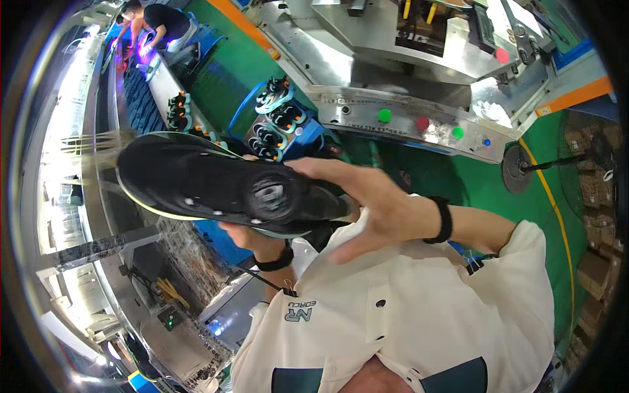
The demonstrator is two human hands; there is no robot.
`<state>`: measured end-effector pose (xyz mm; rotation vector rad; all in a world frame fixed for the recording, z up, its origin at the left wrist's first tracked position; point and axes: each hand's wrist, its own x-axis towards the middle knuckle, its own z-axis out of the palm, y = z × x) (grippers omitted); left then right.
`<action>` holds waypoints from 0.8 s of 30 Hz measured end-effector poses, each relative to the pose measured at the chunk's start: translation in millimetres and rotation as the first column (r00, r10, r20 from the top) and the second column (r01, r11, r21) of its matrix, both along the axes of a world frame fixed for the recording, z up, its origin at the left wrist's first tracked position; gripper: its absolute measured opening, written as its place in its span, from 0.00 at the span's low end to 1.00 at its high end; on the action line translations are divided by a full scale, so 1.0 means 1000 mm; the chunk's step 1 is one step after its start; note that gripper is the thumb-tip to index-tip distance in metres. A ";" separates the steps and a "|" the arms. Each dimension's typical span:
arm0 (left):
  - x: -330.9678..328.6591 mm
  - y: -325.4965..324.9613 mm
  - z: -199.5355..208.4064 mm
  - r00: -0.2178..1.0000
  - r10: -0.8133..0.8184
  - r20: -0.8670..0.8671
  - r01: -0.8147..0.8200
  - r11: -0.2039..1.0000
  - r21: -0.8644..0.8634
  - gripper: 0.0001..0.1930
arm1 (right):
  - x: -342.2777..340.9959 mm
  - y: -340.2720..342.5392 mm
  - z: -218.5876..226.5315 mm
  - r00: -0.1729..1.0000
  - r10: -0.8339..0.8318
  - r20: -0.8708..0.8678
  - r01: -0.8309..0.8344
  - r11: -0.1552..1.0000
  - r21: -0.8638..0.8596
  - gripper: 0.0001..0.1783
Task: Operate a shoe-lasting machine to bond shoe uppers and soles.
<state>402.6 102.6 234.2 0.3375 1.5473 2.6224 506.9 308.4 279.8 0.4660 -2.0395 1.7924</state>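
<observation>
I am holding the black rubber-soled shoe with a yellow-green edge [209, 180] sole-up at chest height: left hand [252, 237] gripping underneath, right hand [367, 206] flat, fingers spread. Inspection looks midway, the shoe not yet set down.

A green floor [472, 187] ran under the whole scene, marked by a yellow line [557, 216] curving along its right side. On it, at the right, stood the round dark base of a fan [516, 168], and stacked brown cartons [599, 262] sat at the far right edge. A blue rack [308, 134] stood on the floor in the middle, carrying pairs of shoes [278, 108] with teal and orange soles. To the left, a long conveyor [134, 98] stretched away, with more shoes [178, 111] resting beside it.
</observation>
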 end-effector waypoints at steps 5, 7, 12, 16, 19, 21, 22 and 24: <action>0.026 -0.042 -0.011 0.997 0.071 0.024 -0.068 0.993 -0.091 0.36 | -0.037 -0.042 0.000 0.980 0.090 0.178 -0.063 0.987 -0.151 0.50; 0.032 -0.051 -0.014 0.980 0.182 0.076 -0.148 0.934 -0.325 0.34 | -0.045 -0.047 -0.009 0.964 0.142 0.227 -0.105 0.980 -0.166 0.48; 0.048 -0.053 -0.013 0.976 0.073 0.204 -0.070 0.997 -0.026 0.37 | -0.054 -0.062 -0.029 0.970 0.208 0.126 -0.149 0.917 -0.370 0.40; 0.046 -0.057 -0.001 0.982 0.047 0.185 -0.040 0.998 -0.042 0.35 | -0.058 -0.074 -0.038 0.982 0.172 0.077 -0.122 0.891 -0.438 0.41; 0.045 -0.060 0.008 0.979 0.087 0.185 -0.067 0.992 -0.111 0.34 | -0.056 -0.069 -0.036 0.977 0.181 0.111 -0.111 0.880 -0.461 0.40; 0.045 -0.058 0.010 0.979 0.094 0.182 -0.066 0.986 -0.152 0.33 | -0.054 -0.060 -0.030 0.970 0.211 0.118 -0.129 0.863 -0.488 0.39; 0.045 -0.056 0.010 0.970 0.133 0.203 -0.095 0.978 -0.187 0.33 | -0.052 -0.055 -0.027 0.977 0.196 0.078 -0.139 0.877 -0.460 0.41; 0.044 -0.050 0.009 0.987 0.017 0.159 0.000 0.994 -0.107 0.34 | -0.049 -0.043 -0.021 0.977 0.194 0.089 -0.135 0.885 -0.446 0.42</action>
